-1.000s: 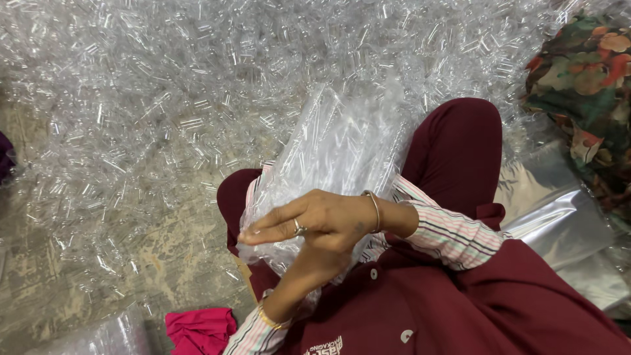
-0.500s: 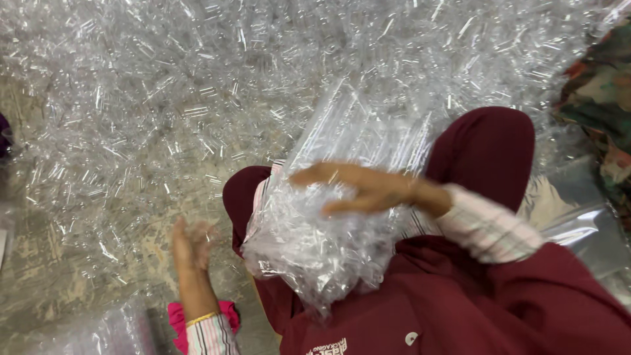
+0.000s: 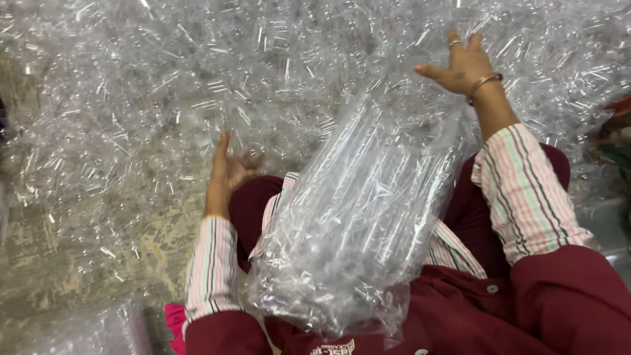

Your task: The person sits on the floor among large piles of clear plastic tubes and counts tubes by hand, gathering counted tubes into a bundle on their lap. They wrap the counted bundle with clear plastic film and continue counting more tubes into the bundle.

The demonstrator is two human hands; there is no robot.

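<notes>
A clear plastic bag [image 3: 355, 223], partly filled with small transparent tubes, lies across my lap. My left hand [image 3: 229, 169] reaches out palm-up to the near edge of the big heap of clear plastic tubes [image 3: 197, 92] on the floor, fingers apart. Farther out on the right, my right hand [image 3: 462, 64] hovers over the heap with fingers spread; it wears a ring and a bangle. Neither hand grips the bag.
The heap of tubes covers most of the floor ahead and to both sides. Bare stained floor [image 3: 79, 263] shows at the lower left. A pink cloth [image 3: 174, 322] lies by my left elbow. Another plastic bag [image 3: 98, 332] sits at the bottom left.
Both hands left the bag on my lap. The left hand went forward to the heap's edge, and the right hand swung up and out over the heap.
</notes>
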